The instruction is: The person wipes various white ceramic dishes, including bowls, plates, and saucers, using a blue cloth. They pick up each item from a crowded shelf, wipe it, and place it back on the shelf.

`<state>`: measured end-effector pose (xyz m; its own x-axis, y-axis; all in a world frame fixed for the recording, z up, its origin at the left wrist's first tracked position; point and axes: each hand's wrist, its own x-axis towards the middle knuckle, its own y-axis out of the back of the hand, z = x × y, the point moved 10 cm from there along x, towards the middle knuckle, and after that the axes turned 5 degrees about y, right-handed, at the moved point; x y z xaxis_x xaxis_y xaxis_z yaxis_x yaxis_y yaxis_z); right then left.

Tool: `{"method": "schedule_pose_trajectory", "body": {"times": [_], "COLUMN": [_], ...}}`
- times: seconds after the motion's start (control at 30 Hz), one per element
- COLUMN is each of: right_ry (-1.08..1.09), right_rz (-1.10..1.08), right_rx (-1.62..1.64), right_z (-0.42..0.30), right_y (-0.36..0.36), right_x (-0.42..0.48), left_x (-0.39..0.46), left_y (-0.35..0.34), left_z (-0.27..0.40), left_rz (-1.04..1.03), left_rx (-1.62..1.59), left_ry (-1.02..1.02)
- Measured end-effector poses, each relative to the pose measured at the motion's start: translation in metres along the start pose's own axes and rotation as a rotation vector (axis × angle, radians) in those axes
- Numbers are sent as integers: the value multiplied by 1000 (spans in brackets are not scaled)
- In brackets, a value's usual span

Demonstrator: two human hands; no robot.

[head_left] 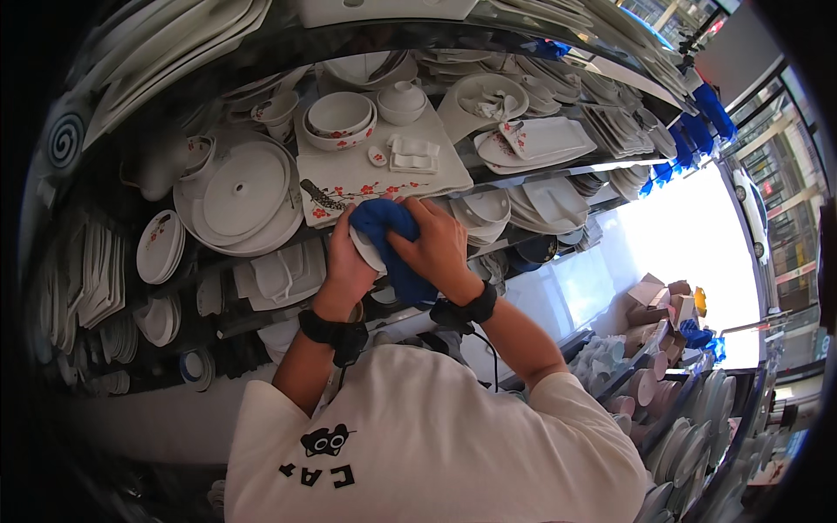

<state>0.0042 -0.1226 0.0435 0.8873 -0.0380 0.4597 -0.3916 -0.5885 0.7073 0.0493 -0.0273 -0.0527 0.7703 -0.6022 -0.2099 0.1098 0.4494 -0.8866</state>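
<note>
Held in my left hand [348,261] is a small white ceramic dish [366,248], mostly covered by a blue cloth [400,252]. My right hand [439,245] grips that cloth and presses it against the dish. Just beyond both hands lies a large white rectangular plate [386,186] painted with a bird and red blossoms. On this plate stand two nested bowls [340,118], a lidded cup [401,103], a small spoon rest [376,156] and a white rectangular holder [414,155].
Left of my hands, round white platters [245,186] and a lid are stacked on the dark shelf. To the right sit rectangular plates [549,140] and a bowl of spoons [494,98]. Stacked plates [683,451] fill a rack behind on the right, near cardboard boxes [654,307].
</note>
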Motion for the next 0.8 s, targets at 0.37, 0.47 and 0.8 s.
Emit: {"method": "schedule_pose_trajectory", "body": {"times": [0.37,0.47,0.8], "right_ry": [21,71,155], "right_rz": [-42,-10,-327], "right_rx": [-47,-211,-324], "right_z": [0,-3,-21], "right_y": [0,6,-12], "right_x": [-16,-15,-28], "left_x": [-7,-3,3], "left_y": [11,20,15], "left_z": [-15,-23,-6], "left_rz": [-83,-22,-32], "left_rx": [240,221,346], "left_ry": [99,71,74]}}
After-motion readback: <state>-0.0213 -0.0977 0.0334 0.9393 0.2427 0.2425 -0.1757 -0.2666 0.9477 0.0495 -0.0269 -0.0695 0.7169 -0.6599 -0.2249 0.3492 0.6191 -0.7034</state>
